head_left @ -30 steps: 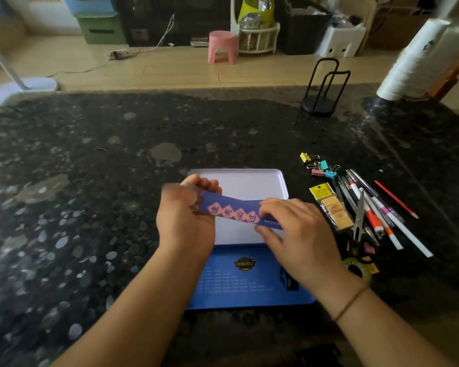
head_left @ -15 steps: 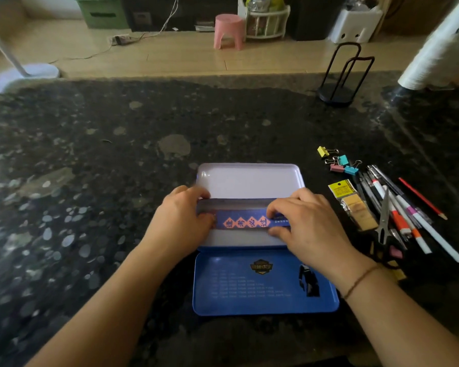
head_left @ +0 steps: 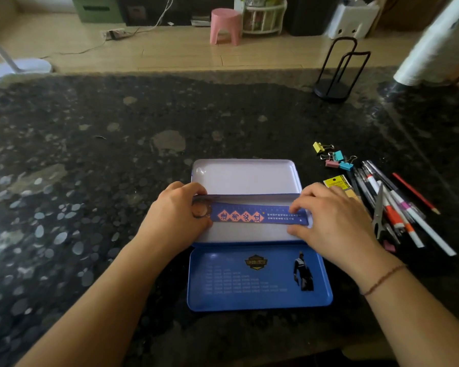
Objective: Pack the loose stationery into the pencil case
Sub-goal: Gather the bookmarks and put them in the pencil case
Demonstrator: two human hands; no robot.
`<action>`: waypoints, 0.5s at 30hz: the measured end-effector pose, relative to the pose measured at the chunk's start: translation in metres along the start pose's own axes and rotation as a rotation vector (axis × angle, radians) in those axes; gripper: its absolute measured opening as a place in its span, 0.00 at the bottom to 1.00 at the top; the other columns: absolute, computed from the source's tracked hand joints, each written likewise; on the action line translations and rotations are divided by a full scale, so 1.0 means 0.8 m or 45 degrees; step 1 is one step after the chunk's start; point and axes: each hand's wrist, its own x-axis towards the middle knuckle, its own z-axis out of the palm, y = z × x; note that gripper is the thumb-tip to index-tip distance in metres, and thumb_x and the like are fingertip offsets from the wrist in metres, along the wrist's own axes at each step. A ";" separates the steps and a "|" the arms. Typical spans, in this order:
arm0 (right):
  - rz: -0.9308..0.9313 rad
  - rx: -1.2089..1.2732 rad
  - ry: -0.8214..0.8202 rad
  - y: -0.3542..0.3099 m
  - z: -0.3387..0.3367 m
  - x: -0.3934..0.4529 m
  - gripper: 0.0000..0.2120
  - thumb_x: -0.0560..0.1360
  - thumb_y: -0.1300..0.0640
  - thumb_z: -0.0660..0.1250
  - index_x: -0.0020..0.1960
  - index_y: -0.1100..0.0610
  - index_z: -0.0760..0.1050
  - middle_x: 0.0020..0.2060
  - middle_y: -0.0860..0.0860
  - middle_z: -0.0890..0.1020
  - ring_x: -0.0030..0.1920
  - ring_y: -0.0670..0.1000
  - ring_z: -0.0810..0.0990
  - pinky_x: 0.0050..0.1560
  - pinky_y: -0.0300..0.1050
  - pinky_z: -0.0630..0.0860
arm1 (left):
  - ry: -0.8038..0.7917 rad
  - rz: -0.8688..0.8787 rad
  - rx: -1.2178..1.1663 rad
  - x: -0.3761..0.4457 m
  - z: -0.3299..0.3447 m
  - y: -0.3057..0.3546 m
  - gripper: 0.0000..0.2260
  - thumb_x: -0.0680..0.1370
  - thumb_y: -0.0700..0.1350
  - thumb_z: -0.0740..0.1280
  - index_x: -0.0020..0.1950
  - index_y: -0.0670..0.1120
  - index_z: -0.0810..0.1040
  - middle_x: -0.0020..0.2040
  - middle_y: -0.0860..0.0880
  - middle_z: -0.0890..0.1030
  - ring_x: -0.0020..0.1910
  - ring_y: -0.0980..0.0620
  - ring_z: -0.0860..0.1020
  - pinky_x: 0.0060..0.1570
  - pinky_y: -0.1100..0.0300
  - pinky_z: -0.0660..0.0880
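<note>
Blue ruler (head_left: pixel 257 216), printed with pink diamonds, lies across the open pencil case (head_left: pixel 245 178), long axis running left to right, parallel to the case's long walls. It sits over the pale inner tray, roughly mid-depth, just below a shadowed ridge that crosses the tin; whether it rests flat on the floor or hangs just above it cannot be told. Left hand (head_left: pixel 178 215) pinches the ruler's left end, thumb beneath and fingers curled over the top, at the case's left wall. Right hand (head_left: pixel 331 221) holds the right end, fingertips bent onto the upper edge and thumb under the lower edge, at the right wall. Both hands are clamped on the same object, one at each end, so neither is nearer; the ruler spans the gap between them. Ruler length looks close to the tray's inner length, so the fit seems to turn on keeping the axis square to the short walls; a skewed end would likely catch on a rim. Blue lid (head_left: pixel 259 279) lies open toward the person, hinged flat on the dark speckled counter (head_left: pixel 90 181). Still loose to the right, well apart from the case: binder clips (head_left: pixel 334 157), a pile of pens (head_left: pixel 398 207), scissors (head_left: pixel 378 210), a yellow sticky-note pack (head_left: pixel 337 182). Judged stage: early, first item going in.
</note>
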 end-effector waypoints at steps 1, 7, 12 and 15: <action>0.005 0.030 -0.016 0.001 0.000 -0.001 0.15 0.69 0.45 0.74 0.53 0.46 0.78 0.51 0.43 0.73 0.50 0.46 0.70 0.43 0.42 0.68 | -0.002 -0.001 0.004 0.000 0.000 0.000 0.19 0.69 0.47 0.74 0.59 0.52 0.76 0.50 0.52 0.74 0.46 0.53 0.73 0.43 0.62 0.70; 0.078 0.268 0.063 0.002 0.017 0.012 0.14 0.69 0.54 0.76 0.52 0.54 0.79 0.49 0.47 0.70 0.43 0.47 0.73 0.38 0.39 0.70 | 0.012 0.003 0.003 0.001 0.001 0.000 0.19 0.68 0.46 0.74 0.58 0.51 0.77 0.50 0.50 0.74 0.46 0.51 0.74 0.44 0.58 0.73; 0.140 0.375 0.130 0.006 0.028 0.015 0.13 0.69 0.55 0.76 0.52 0.55 0.78 0.49 0.47 0.68 0.46 0.45 0.70 0.36 0.27 0.63 | 0.034 0.019 0.001 0.001 0.003 0.002 0.20 0.68 0.46 0.75 0.59 0.50 0.77 0.49 0.51 0.73 0.45 0.52 0.73 0.43 0.60 0.71; 0.129 0.429 0.133 0.009 0.028 0.013 0.13 0.69 0.56 0.76 0.51 0.55 0.78 0.49 0.47 0.70 0.47 0.44 0.71 0.38 0.27 0.65 | 0.031 0.008 0.026 0.000 0.004 0.003 0.20 0.68 0.46 0.75 0.59 0.49 0.77 0.48 0.51 0.72 0.46 0.50 0.74 0.44 0.59 0.70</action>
